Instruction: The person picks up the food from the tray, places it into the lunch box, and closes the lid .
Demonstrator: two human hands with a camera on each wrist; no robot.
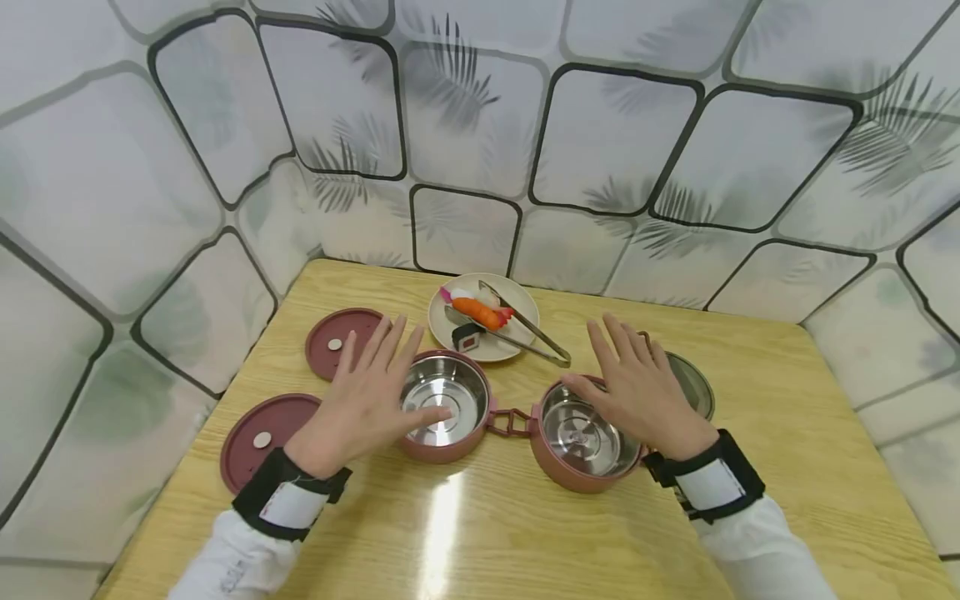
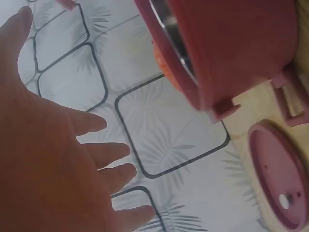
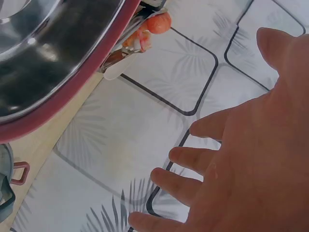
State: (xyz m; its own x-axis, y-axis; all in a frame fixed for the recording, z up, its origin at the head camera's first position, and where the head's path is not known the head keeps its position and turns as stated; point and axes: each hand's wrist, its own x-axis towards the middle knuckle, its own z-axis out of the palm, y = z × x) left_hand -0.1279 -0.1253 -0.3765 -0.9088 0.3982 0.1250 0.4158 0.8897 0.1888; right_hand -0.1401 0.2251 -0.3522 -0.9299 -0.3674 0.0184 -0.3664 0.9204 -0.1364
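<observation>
Both hands hover with fingers spread and hold nothing. My left hand [image 1: 360,408] overlaps the left side of a pink round pot [image 1: 442,452] with a steel lining; the left wrist view shows the outer wall of this pot [image 2: 241,43] beyond the fingers. Over the right part of a second pink pot [image 1: 573,482] is my right hand [image 1: 637,392], palm down. That pot's steel inside [image 3: 58,48] looks bare in the right wrist view. Pink side handles [image 1: 512,422] of the two pots meet between them.
Behind the pots, a cream plate [image 1: 437,321] carries metal tongs [image 1: 531,327], an orange shrimp-like piece [image 1: 476,312] and a dark-wrapped sushi roll [image 1: 467,337]. Two dark pink lids [image 1: 288,417] lie at left. A grey-green glass-like lid [image 1: 693,387] is partly hidden by my right hand. Patterned walls border the table.
</observation>
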